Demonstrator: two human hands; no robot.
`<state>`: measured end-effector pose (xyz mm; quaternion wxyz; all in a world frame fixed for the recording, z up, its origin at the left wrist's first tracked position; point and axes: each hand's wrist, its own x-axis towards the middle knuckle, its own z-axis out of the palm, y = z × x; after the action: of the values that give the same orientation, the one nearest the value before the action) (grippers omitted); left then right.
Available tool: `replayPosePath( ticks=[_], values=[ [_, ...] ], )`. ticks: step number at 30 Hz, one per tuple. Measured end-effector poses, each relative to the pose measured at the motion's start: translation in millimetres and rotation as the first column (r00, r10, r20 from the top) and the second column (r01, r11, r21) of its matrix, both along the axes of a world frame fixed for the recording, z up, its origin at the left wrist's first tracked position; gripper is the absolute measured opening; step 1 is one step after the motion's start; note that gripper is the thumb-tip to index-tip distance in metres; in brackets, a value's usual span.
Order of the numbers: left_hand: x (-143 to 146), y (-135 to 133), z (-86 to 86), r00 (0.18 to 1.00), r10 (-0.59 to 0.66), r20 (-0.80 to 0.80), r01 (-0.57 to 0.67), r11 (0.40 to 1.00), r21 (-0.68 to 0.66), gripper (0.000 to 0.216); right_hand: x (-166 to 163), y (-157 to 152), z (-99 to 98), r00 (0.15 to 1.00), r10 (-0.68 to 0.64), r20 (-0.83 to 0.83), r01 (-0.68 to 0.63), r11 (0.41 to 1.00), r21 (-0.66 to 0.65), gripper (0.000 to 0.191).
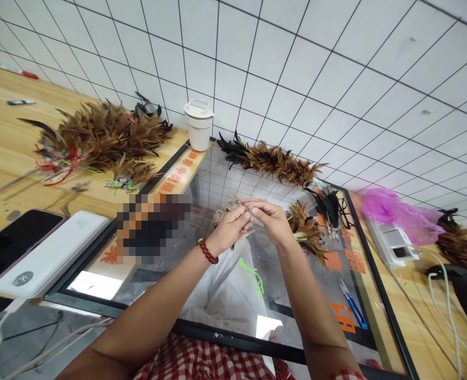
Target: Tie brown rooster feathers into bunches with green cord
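Note:
Above the glass-topped panel, my left hand [232,228] and my right hand [272,219] meet with their fingertips pressed together. Both are closed on small brown-grey feathers [241,238], whose ends stick out around the fingers; how many there are I cannot tell. Under my hands, a bright green string [252,275] lies loosely on the glass. Just right of my right hand is a small bunch of brown feathers [306,232] with green ties. Beyond it lie black feathers [325,205]. Blue-handled thread snips [354,306] rest farther right on the panel.
A long brown feather bundle [276,163] lies along the tiled wall, beside a white lidded cup [199,126]. At left are a big feather pile [110,132], a phone [19,237] and a white power bank [55,250]. A pink plastic bag [399,211] sits at right near cables.

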<state>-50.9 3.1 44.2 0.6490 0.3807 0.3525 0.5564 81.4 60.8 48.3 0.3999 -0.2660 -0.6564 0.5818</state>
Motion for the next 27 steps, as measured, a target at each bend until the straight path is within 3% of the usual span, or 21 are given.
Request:
replayPosePath(
  ticks=[8, 11, 14, 17, 19, 21, 24, 27],
  values=[
    [0, 0, -5.3, 0.997, -0.056, -0.062, 0.054, 0.998, -0.034, 0.037, 0, 0, 2.0, 0.992, -0.115, 0.048, 0.115, 0.993, 0.012, 0.019],
    [-2, 2, -6.3, 0.998, -0.025, -0.063, 0.021, 0.998, -0.051, 0.032, -4, 1, -0.3, 0.99, -0.132, 0.049, 0.13, 0.99, 0.047, 0.015],
    [-10, 6, -4.1, 0.989, 0.147, -0.006, -0.147, 0.989, -0.029, 0.029, -3, 8, -8.7, 0.958, -0.275, 0.074, 0.27, 0.96, 0.081, 0.015],
    [-22, 14, -1.9, 0.882, 0.455, 0.121, -0.456, 0.89, -0.026, 0.026, 7, 21, -21.7, 0.887, -0.396, 0.238, 0.362, 0.916, 0.173, 0.02],
    [-29, 19, -1.1, 0.779, 0.603, 0.172, -0.61, 0.792, -0.01, 0.025, 12, 29, -29.8, 0.82, -0.427, 0.381, 0.339, 0.899, 0.279, 0.019],
    [-35, 22, -0.2, 0.721, 0.658, 0.218, -0.67, 0.742, -0.027, 0.025, 12, 35, -35.1, 0.748, -0.459, 0.48, 0.286, 0.875, 0.391, 0.019],
    [-37, 22, 2.9, 0.71, 0.653, 0.263, -0.657, 0.749, -0.087, 0.024, 0, 42, -37.4, 0.645, -0.484, 0.591, 0.186, 0.85, 0.493, 0.027],
    [-37, 19, 6.6, 0.714, 0.646, 0.272, -0.642, 0.758, -0.114, 0.025, -13, 49, -36.4, 0.536, -0.476, 0.697, 0.085, 0.852, 0.516, 0.035]
  ],
)
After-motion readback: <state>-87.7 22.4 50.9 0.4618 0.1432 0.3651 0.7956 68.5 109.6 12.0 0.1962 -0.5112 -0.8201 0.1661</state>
